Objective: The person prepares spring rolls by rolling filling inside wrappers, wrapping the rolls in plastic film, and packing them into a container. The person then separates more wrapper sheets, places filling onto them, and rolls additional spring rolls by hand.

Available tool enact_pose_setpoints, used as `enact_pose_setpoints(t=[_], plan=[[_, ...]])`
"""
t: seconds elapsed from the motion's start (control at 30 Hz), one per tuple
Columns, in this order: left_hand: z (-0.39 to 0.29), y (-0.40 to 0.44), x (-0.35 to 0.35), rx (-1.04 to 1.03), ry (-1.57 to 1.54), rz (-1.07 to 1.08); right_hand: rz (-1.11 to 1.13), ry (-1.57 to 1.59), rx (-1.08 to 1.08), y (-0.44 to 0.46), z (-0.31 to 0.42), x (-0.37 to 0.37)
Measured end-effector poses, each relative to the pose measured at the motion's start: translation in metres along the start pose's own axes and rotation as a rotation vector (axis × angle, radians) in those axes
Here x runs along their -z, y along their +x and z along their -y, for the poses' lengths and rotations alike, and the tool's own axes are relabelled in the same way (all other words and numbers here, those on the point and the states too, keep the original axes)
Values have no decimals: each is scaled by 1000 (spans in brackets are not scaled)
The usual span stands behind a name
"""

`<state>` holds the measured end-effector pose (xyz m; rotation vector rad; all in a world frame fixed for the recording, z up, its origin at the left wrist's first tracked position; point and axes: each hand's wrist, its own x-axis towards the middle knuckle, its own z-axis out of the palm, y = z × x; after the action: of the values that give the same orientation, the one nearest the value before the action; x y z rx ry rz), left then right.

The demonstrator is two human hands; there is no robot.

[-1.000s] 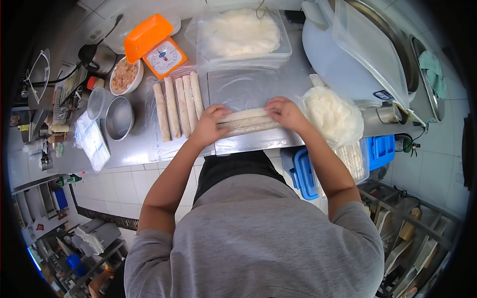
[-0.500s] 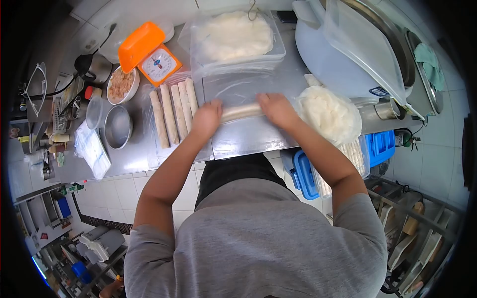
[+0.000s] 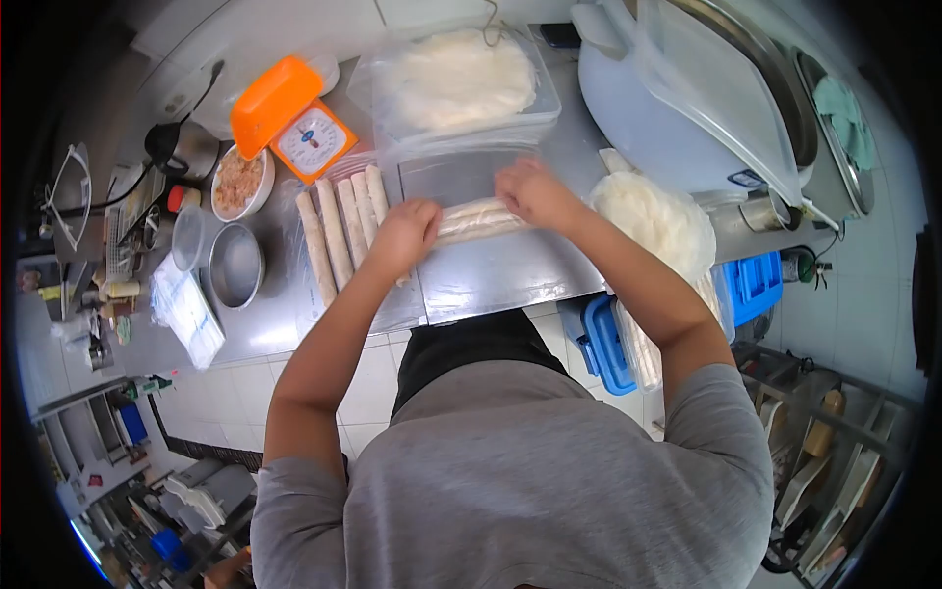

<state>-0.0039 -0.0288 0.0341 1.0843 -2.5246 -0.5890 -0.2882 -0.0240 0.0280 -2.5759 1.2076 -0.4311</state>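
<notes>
A pale roll (image 3: 477,222) in clear plastic film lies crosswise on the steel table. My left hand (image 3: 406,234) is closed on its left end, and my right hand (image 3: 531,190) is closed on the film at its right end. Left of my left hand, several finished-looking pale rolls (image 3: 339,231) lie side by side on plastic. Clear film (image 3: 449,177) spreads flat just beyond the roll. A plastic bag of white filling (image 3: 655,221) sits right of my right hand.
A tray of white mass (image 3: 461,83) stands at the back. An orange scale (image 3: 312,139), a bowl of pinkish filling (image 3: 238,184), a metal bowl (image 3: 236,265) and plastic bags (image 3: 186,312) are on the left. A large whitish tub (image 3: 648,118) stands right; blue-lidded boxes (image 3: 608,344) are below the edge.
The roll, which was loose under spread fingers, is now wrapped in film. My hands first closed at its ends, and my right hand has since lifted slightly away from me.
</notes>
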Motion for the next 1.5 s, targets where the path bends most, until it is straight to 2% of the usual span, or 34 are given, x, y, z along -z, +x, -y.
enact_pose_setpoints(t=[0.13, 0.2, 0.33, 0.4, 0.5, 0.57, 0.63, 0.67, 0.73, 0.77, 0.87, 0.97, 1.0, 1.1, 1.13, 1.23, 1.3, 1.33, 1.37, 1.4, 1.43, 1.47, 1.5], plan=[[-36, -23, 2, -98, 117, -9, -23, -140, -8, -32, 43, -15], [-26, -28, -7, -30, 114, 102, -71, 4, -46, -40, 58, -17], [14, -34, -17, -206, 246, 79, -200, -164, -109, -43, 72, -38], [8, -28, -2, -207, 167, 93, -181, -192, -198, -43, 79, -49], [-23, -17, 21, -127, 61, 251, -106, 107, -346, -70, 93, -37], [-57, -10, 28, -75, -105, 234, -84, 404, -447, -117, 103, -21], [-83, -3, 27, -4, -230, 173, -227, 562, -567, -190, 117, -6], [-89, -1, 21, 15, -289, 147, -177, 671, -790, -225, 125, 22], [-96, 2, 12, 58, -405, 86, -176, 663, -1014, -310, 119, 29], [-99, 0, 8, 63, -405, 132, -279, 755, -1121, -351, 115, 29], [-109, -4, -1, 77, -404, 254, -349, 759, -1487, -437, 111, 36], [-118, -6, -7, 101, -408, 337, -563, 1051, -1620, -481, 85, -4], [-119, -7, -10, 125, -418, 350, -605, 1005, -1582, -498, 69, -34], [-121, -7, -14, 204, -367, 417, -392, 724, -1734, -512, 30, -91], [-118, -7, -12, 235, -334, 437, -392, 552, -1674, -509, 23, -100], [-115, -14, -6, 247, -303, 411, -151, -55, -1606, -478, 25, -94], [-104, -25, -7, 295, -293, 379, 69, -118, -1588, -469, 27, -97], [-99, -32, -7, 314, -291, 366, 322, -155, -1601, -464, 24, -92], [-96, -39, -5, 333, -285, 343, 325, -279, -1572, -458, 30, -83], [-93, -44, -3, 347, -281, 321, 351, -297, -1669, -452, 24, -77], [-92, -47, 0, 359, -279, 298, 313, -207, -1747, -415, 32, -31], [-92, -50, 5, 366, -250, 259, 156, -157, -1731, -412, 22, -19], [-87, -54, 9, 369, -253, 185, -43, -121, -1577, -417, 8, -12]])
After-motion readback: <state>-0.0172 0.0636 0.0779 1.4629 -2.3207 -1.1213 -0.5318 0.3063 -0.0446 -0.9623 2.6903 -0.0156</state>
